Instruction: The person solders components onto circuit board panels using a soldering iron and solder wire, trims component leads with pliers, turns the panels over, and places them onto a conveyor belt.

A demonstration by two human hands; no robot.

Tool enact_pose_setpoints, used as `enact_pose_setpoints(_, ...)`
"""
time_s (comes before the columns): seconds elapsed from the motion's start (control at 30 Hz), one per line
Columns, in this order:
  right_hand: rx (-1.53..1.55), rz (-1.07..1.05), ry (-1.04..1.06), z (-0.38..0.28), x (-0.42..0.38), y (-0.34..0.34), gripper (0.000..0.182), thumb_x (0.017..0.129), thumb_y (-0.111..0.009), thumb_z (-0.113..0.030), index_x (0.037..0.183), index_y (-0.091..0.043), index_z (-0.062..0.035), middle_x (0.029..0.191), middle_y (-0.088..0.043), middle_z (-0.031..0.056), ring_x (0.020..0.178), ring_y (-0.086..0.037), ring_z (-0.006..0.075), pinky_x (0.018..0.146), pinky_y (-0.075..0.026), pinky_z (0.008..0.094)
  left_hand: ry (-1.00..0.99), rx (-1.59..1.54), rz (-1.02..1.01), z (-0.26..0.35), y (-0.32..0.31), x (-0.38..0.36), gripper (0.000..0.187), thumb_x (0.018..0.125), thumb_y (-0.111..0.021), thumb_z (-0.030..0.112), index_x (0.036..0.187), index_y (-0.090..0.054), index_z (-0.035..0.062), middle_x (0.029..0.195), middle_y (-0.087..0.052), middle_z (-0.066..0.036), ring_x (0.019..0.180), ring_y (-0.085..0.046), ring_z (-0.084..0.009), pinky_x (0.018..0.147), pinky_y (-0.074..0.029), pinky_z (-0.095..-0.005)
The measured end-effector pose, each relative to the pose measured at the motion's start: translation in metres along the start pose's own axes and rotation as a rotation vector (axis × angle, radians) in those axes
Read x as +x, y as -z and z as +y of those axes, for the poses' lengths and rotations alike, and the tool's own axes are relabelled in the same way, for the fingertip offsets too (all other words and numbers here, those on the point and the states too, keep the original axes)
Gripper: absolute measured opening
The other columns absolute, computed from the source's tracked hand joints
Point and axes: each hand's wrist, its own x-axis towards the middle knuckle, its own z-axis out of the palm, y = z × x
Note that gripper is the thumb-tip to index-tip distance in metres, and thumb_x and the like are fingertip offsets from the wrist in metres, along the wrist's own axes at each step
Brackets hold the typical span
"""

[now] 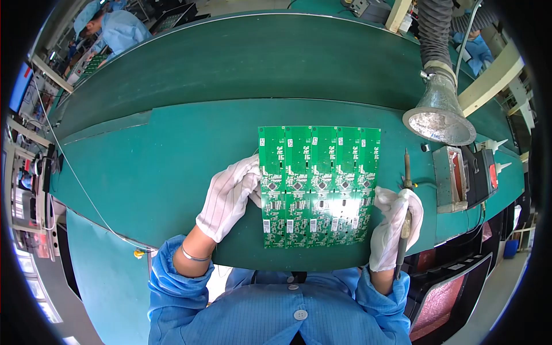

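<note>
A green printed circuit board panel [319, 172], made of several strips side by side, is in front of me over the green mat. My left hand [229, 198], in a white striped glove, has its fingers closed at the panel's left edge; the thumb and fingertips are partly hidden. My right hand [394, 221], also gloved, is wrapped round a soldering iron [401, 247] whose tip points up and away from me. Its fingers are also against the panel's lower right edge. Light glares off the panel's lower middle, where small chips and white labels show.
A metal fume funnel [441, 118] on a ribbed hose hangs at the upper right. Below it stands a metal-sided holder [451, 178] beside white nozzles. Black trays with pink lining [443, 302] lie lower right. A co-worker [118, 29] sits far left; a cable [86, 184] crosses the mat.
</note>
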Motion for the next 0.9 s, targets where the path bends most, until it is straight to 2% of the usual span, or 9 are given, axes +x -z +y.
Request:
enact_pose_setpoints(0.1, 0.112, -0.013, -0.002, -0.014, 0.003, -0.009, 0.021, 0.105, -0.059, -0.013, 0.119, -0.057, 0.0021, 0.114, -0.063, 0.0181, 0.089, -0.073, 0.0272, 0.080, -0.063, 0.0377, 0.004, -0.026, -0.020, -0.003, 0.002, 0.000, 0.039, 0.105, -0.052, 0.023, 0.132, -0.062, -0.0027, 0.119, -0.069, -0.022, 0.101, -0.069, -0.0396, 0.092, -0.055, -0.0429)
enact_pose_setpoints(0.13, -0.007, -0.049, 0.068, -0.016, 0.005, -0.007, 0.029, 0.108, -0.056, -0.024, 0.121, -0.053, 0.0023, 0.102, -0.067, 0.0172, 0.090, -0.073, 0.0279, 0.078, -0.063, 0.0392, -0.021, -0.023, -0.001, -0.002, 0.001, 0.002, 0.041, 0.104, -0.053, 0.026, 0.131, -0.062, -0.0032, 0.118, -0.069, -0.022, 0.101, -0.070, -0.0392, 0.091, -0.055, -0.0429)
enact_pose_setpoints(0.27, -0.032, -0.112, 0.195, -0.011, 0.008, -0.002, 0.019, 0.108, -0.055, -0.013, 0.118, -0.054, 0.0021, 0.100, -0.066, 0.0166, 0.085, -0.073, 0.0282, 0.074, -0.063, 0.0392, 0.008, 0.060, 0.014, -0.006, -0.005, 0.001, 0.038, 0.105, -0.055, 0.024, 0.128, -0.062, -0.0044, 0.117, -0.069, -0.023, 0.098, -0.070, -0.0378, 0.087, -0.056, -0.0414)
enact_pose_setpoints(0.33, -0.013, -0.091, 0.154, -0.014, 0.005, -0.005, 0.019, 0.107, -0.057, -0.014, 0.117, -0.055, 0.0025, 0.105, -0.064, 0.0163, 0.086, -0.073, 0.0268, 0.075, -0.063, 0.0382, 0.144, -0.001, -0.037, 0.011, 0.001, 0.006, 0.035, 0.105, -0.056, 0.021, 0.128, -0.062, -0.0047, 0.116, -0.069, -0.022, 0.096, -0.070, -0.0367, 0.084, -0.056, -0.0407)
enact_pose_setpoints(0.43, -0.119, -0.105, 0.170, -0.016, 0.005, 0.001, 0.020, 0.106, -0.058, -0.013, 0.117, -0.055, 0.0031, 0.109, -0.064, 0.0168, 0.088, -0.073, 0.0273, 0.079, -0.062, 0.0376, 0.106, 0.031, -0.025, 0.008, 0.000, 0.004, 0.032, 0.104, -0.056, 0.016, 0.128, -0.062, -0.0048, 0.116, -0.069, -0.022, 0.090, -0.069, -0.0338, 0.080, -0.056, -0.0392)
enact_pose_setpoints(0.5, 0.017, -0.140, 0.135, -0.010, 0.006, 0.001, 0.020, 0.106, -0.058, -0.013, 0.119, -0.055, 0.0027, 0.108, -0.066, 0.0187, 0.090, -0.073, 0.0288, 0.080, -0.062, 0.0387, 0.140, -0.023, 0.005, 0.009, -0.003, 0.008, 0.033, 0.105, -0.053, 0.017, 0.127, -0.064, -0.0059, 0.103, -0.066, -0.017, 0.079, -0.064, -0.0259, 0.072, -0.053, -0.0352)
enact_pose_setpoints(0.6, -0.148, -0.136, 0.184, 0.000, 0.004, 0.009, 0.020, 0.106, -0.058, -0.012, 0.119, -0.055, 0.0022, 0.106, -0.068, 0.0202, 0.090, -0.074, 0.0298, 0.083, -0.062, 0.0407, 0.156, -0.027, 0.029, 0.010, -0.005, 0.005, 0.036, 0.107, -0.049, 0.020, 0.126, -0.065, -0.0060, 0.087, -0.061, -0.011, 0.063, -0.056, -0.0151, 0.061, -0.048, -0.0298)
enact_pose_setpoints(0.77, 0.091, -0.124, 0.077, -0.008, 0.004, 0.003, 0.020, 0.098, -0.065, 0.002, 0.118, -0.061, 0.0042, 0.114, -0.068, 0.0185, 0.098, -0.072, 0.0251, 0.090, -0.057, 0.0359, 0.214, -0.075, 0.005, 0.017, -0.007, 0.008, 0.034, 0.107, -0.050, 0.019, 0.127, -0.066, -0.0034, 0.086, -0.061, -0.011, 0.063, -0.052, -0.0143, 0.060, -0.046, -0.0300)
enact_pose_setpoints(0.9, 0.091, -0.152, 0.091, -0.008, 0.005, 0.002, 0.021, 0.100, -0.062, 0.003, 0.121, -0.059, 0.0054, 0.117, -0.065, 0.0195, 0.098, -0.074, 0.0266, 0.089, -0.060, 0.0355, 0.251, -0.094, -0.002, 0.019, -0.004, 0.008, 0.032, 0.107, -0.050, 0.015, 0.128, -0.066, -0.0029, 0.086, -0.062, -0.010, 0.063, -0.051, -0.0142, 0.061, -0.045, -0.0300)
